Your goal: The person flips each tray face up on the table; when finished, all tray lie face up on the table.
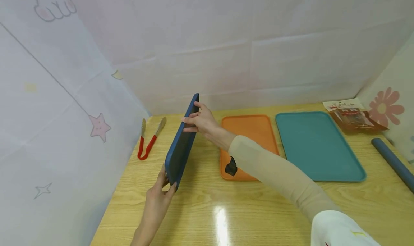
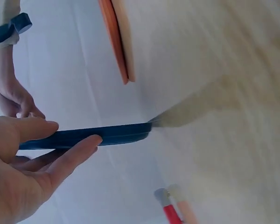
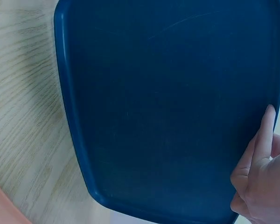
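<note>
A dark blue rectangular tray (image 1: 182, 149) stands steeply tilted, nearly on edge, over the left part of the table. My left hand (image 1: 156, 203) pinches its near end, and in the left wrist view the fingers (image 2: 74, 156) and thumb lie on opposite faces of it. With the right hand (image 1: 204, 122) I grip the upper rim toward the far end; the right wrist view shows that hand (image 3: 259, 179) at the rim, beside the tray's broad, lightly scratched face (image 3: 168, 102). Whether the lower edge touches the table cannot be told.
Red-handled tongs (image 1: 147, 150) lie spread at the left by the wall. An orange tray (image 1: 249, 129) lies flat beneath the right forearm, with a teal tray (image 1: 318, 145) beside it. A brown food packet (image 1: 354, 118) and a dark rod (image 1: 392, 163) are at the far right.
</note>
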A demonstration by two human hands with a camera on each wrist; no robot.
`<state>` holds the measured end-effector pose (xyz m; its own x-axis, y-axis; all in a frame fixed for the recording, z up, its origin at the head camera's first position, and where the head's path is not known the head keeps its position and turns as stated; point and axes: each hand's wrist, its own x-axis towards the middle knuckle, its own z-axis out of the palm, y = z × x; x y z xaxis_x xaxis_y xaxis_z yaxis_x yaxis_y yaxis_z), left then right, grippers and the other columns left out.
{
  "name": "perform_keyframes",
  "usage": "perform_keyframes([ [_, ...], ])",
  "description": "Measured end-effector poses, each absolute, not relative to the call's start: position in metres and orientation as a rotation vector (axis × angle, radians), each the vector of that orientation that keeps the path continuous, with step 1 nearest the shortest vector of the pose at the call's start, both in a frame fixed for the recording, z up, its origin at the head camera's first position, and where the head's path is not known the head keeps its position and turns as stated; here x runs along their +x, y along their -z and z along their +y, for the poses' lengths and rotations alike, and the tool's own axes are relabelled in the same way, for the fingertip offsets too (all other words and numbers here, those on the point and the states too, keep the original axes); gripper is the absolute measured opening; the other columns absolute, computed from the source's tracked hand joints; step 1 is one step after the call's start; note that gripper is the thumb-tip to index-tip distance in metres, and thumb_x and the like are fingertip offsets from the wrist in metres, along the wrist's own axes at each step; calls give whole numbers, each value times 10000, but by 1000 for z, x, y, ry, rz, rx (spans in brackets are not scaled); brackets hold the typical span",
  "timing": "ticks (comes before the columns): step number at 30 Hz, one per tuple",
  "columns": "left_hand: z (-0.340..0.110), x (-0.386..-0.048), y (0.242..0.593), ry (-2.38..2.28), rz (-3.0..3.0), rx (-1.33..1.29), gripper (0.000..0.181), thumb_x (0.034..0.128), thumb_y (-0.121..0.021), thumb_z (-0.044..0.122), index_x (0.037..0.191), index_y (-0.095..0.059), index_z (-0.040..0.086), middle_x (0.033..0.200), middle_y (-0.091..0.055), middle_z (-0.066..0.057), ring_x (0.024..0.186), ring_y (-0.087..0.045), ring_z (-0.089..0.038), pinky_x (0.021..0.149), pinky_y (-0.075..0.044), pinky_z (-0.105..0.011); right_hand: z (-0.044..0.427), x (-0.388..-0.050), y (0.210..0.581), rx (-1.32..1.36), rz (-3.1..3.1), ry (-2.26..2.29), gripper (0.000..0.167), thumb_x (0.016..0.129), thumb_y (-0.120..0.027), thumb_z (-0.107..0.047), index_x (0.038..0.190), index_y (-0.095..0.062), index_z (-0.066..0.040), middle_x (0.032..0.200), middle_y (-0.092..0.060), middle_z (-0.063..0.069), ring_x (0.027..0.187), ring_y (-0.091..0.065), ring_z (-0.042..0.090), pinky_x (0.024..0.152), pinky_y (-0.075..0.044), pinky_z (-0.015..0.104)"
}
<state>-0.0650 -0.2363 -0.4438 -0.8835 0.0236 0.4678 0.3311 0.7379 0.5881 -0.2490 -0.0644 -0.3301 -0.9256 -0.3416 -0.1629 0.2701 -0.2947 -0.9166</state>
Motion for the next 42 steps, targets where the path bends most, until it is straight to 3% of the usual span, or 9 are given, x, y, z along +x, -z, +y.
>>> perform_keyframes([
  [7,-221,-64,414,803,-2341,-485,994,761,-689,-191,1535,-107,35,1362,-504,-257,887,-693,-340,583,-557,-201,-69,-245,330,-130,1589,2247,867,837,-696,76,1534,-257,-195,1144,-500,171,797,-674,255,705,-586,387],
  [13,-218,-66,393,707,-2235,-568,527,953,-574,46,1448,-400,-2,1234,-598,-238,862,-696,-329,545,-538,-177,-72,-243,332,-210,1589,2223,849,851,-694,49,1537,-251,-183,1107,-514,150,804,-676,245,719,-585,396],
  [16,-219,-68,390,698,-2190,-573,423,1017,-460,205,1378,-501,-11,1154,-646,-213,838,-700,-315,533,-528,-159,-70,-243,336,-258,1602,2200,700,934,-635,-72,1527,-271,-153,1078,-548,165,787,-670,252,707,-585,425],
  [19,-222,-69,389,676,-2127,-552,383,1009,-504,183,1327,-556,-22,1116,-670,-196,794,-704,-294,507,-515,-152,-66,-243,347,-285,1669,2153,536,1013,-516,-247,1490,-324,-96,1063,-588,212,789,-664,294,681,-584,453],
  [22,-225,-71,388,671,-2074,-529,385,905,-629,-9,1288,-595,-25,1089,-688,-178,762,-704,-273,481,-501,-146,-63,-245,366,-239,1745,2041,512,1038,-441,-321,1464,-350,-52,1122,-589,249,883,-662,367,708,-577,479],
  [25,-226,-71,388,698,-2057,-514,551,741,-699,-179,1266,-614,-31,1096,-689,-172,765,-702,-266,472,-490,-133,-62,-247,391,-169,1774,1870,547,1037,-453,-294,1487,-297,-24,1247,-542,269,1053,-605,422,824,-540,517],
  [28,-226,-71,387,720,-2057,-481,600,696,-708,-219,1258,-622,-30,1119,-686,-168,792,-699,-270,474,-484,-120,-62,-247,415,-121,1821,1692,594,1023,-486,-250,1500,-245,10,1332,-481,265,1156,-539,437,917,-486,547],
  [34,-233,-67,384,828,-2041,-329,535,765,-684,-193,1264,-627,-8,1053,-700,-183,689,-700,-249,509,-506,-129,-65,-245,444,-73,1918,1561,610,973,-551,-179,1457,-291,85,1348,-462,270,1136,-562,411,877,-515,516],
  [42,-247,-64,381,1152,-2076,-88,433,950,-562,-7,1365,-563,117,1189,-640,-198,743,-682,0,512,-543,-213,-60,-244,451,-56,1945,1598,648,932,-606,-48,1446,-262,142,1194,-585,305,919,-679,381,784,-570,418],
])
